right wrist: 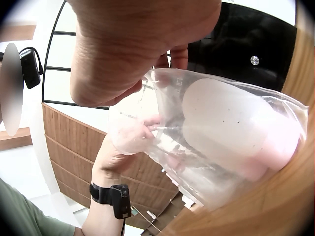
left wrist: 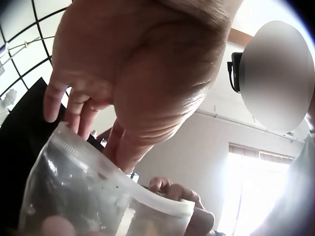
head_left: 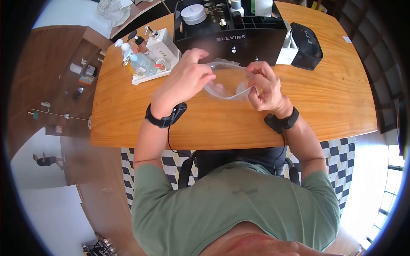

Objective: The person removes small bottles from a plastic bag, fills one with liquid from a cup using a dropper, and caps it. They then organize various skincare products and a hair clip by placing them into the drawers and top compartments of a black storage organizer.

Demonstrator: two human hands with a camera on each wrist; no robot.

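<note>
A clear plastic bag (head_left: 228, 94) is held up over the table, its mouth spread wide. My right hand (head_left: 267, 87) pinches the bag's right edge with curled fingers. At the left edge is my left hand (head_left: 183, 79), thumb and fingers apart. In the left wrist view, the fingers of the left hand (left wrist: 133, 73) reach behind the near rim of the bag (left wrist: 74, 182), fingertips partly hidden. Whitish bottle shapes (right wrist: 221, 118) with pink ends (right wrist: 280, 142) show through the plastic in the right wrist view.
A black organizer (head_left: 192, 42) with cosmetics stands just beyond the bag. Pump bottles stand on a white tray (head_left: 149, 77) to the left. A white box (head_left: 287, 55) and a black mesh pouch (head_left: 308, 47) are at the right, on the wooden table (head_left: 337, 102).
</note>
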